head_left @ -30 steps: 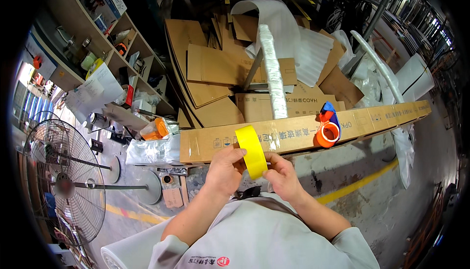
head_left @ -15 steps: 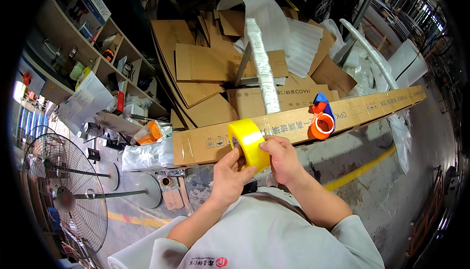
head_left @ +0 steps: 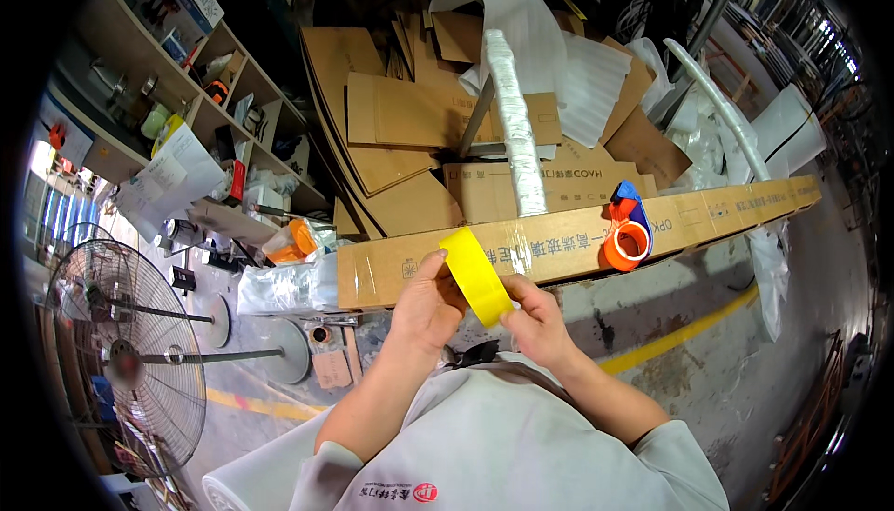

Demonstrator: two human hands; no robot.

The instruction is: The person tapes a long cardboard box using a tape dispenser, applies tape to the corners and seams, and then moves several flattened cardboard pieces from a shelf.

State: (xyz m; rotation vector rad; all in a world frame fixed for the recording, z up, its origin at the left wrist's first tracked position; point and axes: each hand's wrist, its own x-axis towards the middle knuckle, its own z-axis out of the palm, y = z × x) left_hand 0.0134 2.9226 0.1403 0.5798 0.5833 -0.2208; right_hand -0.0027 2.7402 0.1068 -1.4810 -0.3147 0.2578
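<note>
And there's the yellow tape roll (head_left: 478, 278), held between both hands on the near side of the long cardboard box (head_left: 577, 239), its outer band turned up to view. The band's long axis slants from far left to near right. The left hand (head_left: 428, 311) grips it from the left, thumb along the edge, other fingers partly hidden; the right hand (head_left: 538, 325) pinches the near right edge, thumb at the near end, fingers curled.
</note>
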